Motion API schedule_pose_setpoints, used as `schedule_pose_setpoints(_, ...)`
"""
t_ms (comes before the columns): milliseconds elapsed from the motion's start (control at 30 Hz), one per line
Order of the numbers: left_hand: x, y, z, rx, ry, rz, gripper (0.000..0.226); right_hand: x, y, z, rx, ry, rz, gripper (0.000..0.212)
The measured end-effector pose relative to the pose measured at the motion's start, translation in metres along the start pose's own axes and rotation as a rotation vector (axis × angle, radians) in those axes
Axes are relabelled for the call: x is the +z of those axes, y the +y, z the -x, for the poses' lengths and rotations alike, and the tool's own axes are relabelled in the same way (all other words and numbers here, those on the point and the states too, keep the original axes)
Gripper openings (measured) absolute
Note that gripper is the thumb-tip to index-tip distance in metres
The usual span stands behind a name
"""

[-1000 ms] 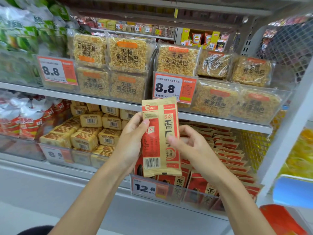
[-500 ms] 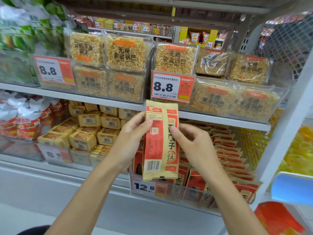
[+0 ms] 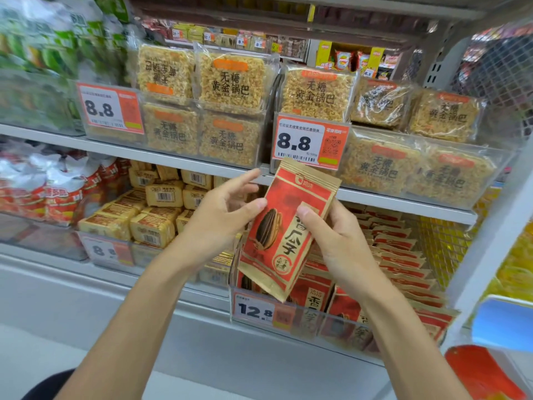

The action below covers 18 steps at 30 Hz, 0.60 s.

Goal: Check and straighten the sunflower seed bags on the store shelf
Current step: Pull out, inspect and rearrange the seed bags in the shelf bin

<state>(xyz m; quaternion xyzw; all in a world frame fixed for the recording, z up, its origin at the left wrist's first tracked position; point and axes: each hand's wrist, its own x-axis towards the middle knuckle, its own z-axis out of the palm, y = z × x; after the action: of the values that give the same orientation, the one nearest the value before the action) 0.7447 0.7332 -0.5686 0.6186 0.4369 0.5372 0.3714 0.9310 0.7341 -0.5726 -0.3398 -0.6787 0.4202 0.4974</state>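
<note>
Seed bag (image 3: 288,226), frame centre, tilted, front showing: right hand (image 3: 340,243) grips it; left hand (image 3: 225,209) fingers loose, thumb touching its edge.

Seed bag (image 3: 288,226) is covering the right hand's (image 3: 341,248) fingers; only the thumb is showing on its front. Its lower end is hiding part of the shelf bags (image 3: 314,298). Green packets (image 3: 43,44), top left, are smearing into blur. Far price tags (image 3: 240,41) are reading too small. Orange object (image 3: 484,373) and blue object (image 3: 504,321) are running off the frame.
</note>
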Motion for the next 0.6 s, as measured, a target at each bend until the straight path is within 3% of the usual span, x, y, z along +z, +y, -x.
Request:
schedule_pose_setpoints(100,-0.006,-0.006,0.001,-0.058,-0.148,-0.018,0.027,0.006,0.006,-0.001,-0.080,0.043,0.019,0.019)
schedule_pose_setpoints(600,-0.032,-0.035,-0.004,-0.162,-0.178,-0.434,0.020,0.017,0.041,-0.004,-0.016,-0.031,0.359,0.020)
